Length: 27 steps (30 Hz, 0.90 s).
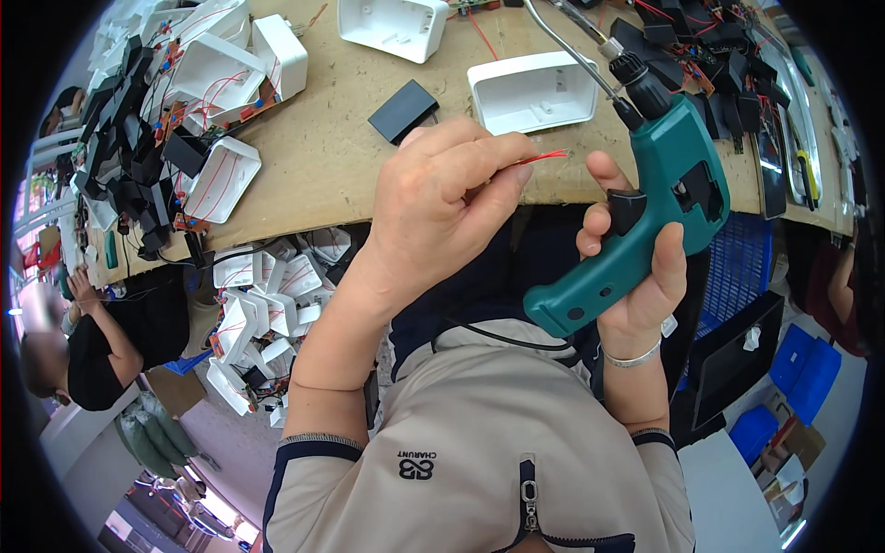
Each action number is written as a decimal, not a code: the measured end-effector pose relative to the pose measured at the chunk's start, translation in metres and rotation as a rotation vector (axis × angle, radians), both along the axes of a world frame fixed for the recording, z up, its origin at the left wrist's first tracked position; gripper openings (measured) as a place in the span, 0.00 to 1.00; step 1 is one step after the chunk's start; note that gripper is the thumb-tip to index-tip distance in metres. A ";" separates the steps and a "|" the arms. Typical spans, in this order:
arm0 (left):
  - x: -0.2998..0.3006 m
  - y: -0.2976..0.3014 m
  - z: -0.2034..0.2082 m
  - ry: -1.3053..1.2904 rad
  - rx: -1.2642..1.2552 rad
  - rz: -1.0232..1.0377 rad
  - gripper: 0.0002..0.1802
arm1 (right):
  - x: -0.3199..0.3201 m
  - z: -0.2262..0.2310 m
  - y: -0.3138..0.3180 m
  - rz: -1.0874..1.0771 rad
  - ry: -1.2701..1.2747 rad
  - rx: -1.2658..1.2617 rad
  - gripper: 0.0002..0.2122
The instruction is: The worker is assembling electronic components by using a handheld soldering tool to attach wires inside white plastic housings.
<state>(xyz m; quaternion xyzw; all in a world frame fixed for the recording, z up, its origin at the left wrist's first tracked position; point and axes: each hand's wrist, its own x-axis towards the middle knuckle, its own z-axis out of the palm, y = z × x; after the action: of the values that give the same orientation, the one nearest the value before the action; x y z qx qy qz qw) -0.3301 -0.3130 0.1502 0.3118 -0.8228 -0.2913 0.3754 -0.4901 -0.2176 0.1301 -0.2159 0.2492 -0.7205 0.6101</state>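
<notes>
In my left hand, thumb and forefinger are pinched together on thin red wires, whose ends stick out to the right. My right hand is wrapped round the handle of a green soldering gun, fingertips by its black trigger. The gun's metal tip and curved feed tube point up and away over the table. Just beyond my left hand lies a black rectangular block. A white open plastic housing sits past the wire ends, left of the gun's nose.
Another white housing lies at the far edge. Housings, black blocks and wired boards heap up on the table's left; more black parts lie at right. Below the edge is a pile of white housings. A person sits at left.
</notes>
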 end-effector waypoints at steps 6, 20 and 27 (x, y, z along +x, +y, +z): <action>-0.008 0.004 -0.007 0.004 0.049 -0.025 0.06 | -0.002 0.002 0.003 -0.012 0.002 0.044 0.30; -0.005 -0.003 -0.006 -0.088 -0.147 -0.063 0.05 | -0.003 0.000 0.001 0.010 0.020 0.076 0.28; 0.001 -0.005 0.005 -0.072 0.206 -0.086 0.05 | -0.004 -0.001 0.004 -0.075 0.120 0.068 0.28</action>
<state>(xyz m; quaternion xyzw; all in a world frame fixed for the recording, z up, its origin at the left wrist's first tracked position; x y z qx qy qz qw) -0.3295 -0.3180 0.1549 0.3233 -0.8140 -0.3789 0.2989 -0.4938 -0.2137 0.1296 -0.2283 0.3174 -0.7199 0.5735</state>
